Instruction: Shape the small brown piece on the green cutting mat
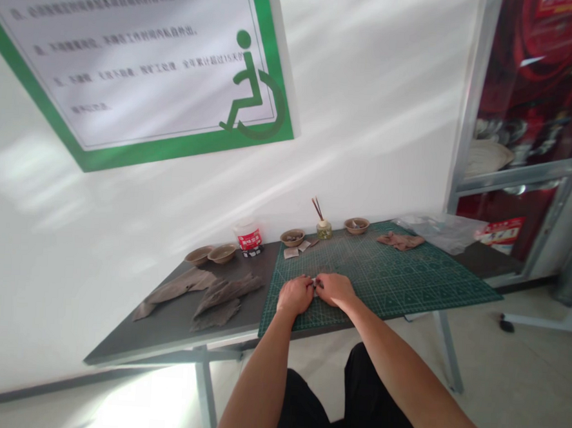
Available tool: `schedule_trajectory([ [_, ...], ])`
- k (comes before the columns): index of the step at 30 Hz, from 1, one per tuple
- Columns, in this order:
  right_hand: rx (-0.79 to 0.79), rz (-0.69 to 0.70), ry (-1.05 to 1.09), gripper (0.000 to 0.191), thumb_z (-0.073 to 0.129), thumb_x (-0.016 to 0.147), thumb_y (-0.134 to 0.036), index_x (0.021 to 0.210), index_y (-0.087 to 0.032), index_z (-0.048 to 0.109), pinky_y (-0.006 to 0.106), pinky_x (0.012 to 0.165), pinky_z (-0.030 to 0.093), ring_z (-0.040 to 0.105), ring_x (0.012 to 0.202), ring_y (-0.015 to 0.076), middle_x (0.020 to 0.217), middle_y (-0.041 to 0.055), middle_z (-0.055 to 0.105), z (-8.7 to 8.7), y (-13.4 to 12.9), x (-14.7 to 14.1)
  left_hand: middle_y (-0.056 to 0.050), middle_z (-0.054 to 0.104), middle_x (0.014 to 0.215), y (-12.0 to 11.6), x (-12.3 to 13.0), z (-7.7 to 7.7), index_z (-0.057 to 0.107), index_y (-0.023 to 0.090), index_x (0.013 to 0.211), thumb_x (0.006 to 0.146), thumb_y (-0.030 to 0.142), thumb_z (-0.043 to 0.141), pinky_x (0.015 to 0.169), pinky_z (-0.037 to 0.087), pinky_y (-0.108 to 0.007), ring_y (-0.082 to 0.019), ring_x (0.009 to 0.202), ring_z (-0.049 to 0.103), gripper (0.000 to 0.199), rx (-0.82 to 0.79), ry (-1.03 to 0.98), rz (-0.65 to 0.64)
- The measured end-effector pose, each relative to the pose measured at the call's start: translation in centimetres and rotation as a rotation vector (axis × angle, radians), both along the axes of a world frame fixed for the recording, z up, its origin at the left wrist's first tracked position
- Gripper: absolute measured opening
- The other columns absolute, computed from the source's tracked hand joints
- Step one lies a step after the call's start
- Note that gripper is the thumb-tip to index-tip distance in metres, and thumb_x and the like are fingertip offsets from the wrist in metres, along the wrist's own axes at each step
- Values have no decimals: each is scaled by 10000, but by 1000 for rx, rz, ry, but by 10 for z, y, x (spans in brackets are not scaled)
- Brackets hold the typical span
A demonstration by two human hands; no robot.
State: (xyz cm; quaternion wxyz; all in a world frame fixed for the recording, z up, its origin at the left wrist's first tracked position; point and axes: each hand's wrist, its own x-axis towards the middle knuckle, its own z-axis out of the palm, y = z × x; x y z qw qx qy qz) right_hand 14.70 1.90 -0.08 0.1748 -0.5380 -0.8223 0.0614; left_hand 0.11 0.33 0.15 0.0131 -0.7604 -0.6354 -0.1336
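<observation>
Two hands going here: left hand (294, 294) and right hand (334, 289) are pinching a tiny piece (317, 284) between them, and one slip of the fingers is risking dropping it

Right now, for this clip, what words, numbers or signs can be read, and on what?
Wall poster: Chinese lines, mostly too skewed to read; one reads "全年累计超过15天的".
Green wheelchair symbol on the poster: no words.
Red-labelled tub: too small to read.
Red packet: too blurred to read.

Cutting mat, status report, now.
Left hand and right hand on green cutting mat, both at a small item, too small to identify. Crumpled tan piece lies farther along the mat.
</observation>
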Motion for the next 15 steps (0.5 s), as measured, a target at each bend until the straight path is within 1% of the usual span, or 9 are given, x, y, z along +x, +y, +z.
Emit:
schedule_trajectory([
  [5, 17, -32, 23, 332, 404, 780, -435, 929, -190, 571, 277, 701, 336, 558, 832, 201, 858, 75, 629, -3, -1, -1, 18, 533, 1196, 2, -2, -2, 581, 304, 1053, 835, 315, 347, 944, 332, -288, -157, 1154, 422, 321, 33, 20, -28],
  [8, 16, -53, 30, 330, 406, 783, -430, 942, -183, 558, 282, 702, 339, 560, 833, 207, 855, 81, 625, -5, 1, -1, 13, 537, 1191, 1, -1, -2, 580, 298, 1057, 835, 311, 345, 943, 332, -279, -152, 1156, 419, 323, 33, 33, -27],
  [12, -6, -125, 21, 333, 334, 839, -378, 1000, -167, 535, 285, 716, 339, 559, 857, 202, 886, 103, 619, -6, 4, -2, 13, 525, 1205, 1, 1, -1, 575, 295, 1065, 833, 314, 346, 949, 326, -280, -153, 1161, 414, 326, 16, 35, -10],
  [15, -21, -120, 11, 350, 274, 869, -363, 1004, -184, 543, 281, 723, 333, 552, 877, 190, 912, 100, 617, -6, 5, -2, 10, 529, 1200, 2, 1, -3, 578, 294, 1056, 833, 321, 340, 939, 334, -283, -156, 1150, 424, 327, 29, 30, -20],
])
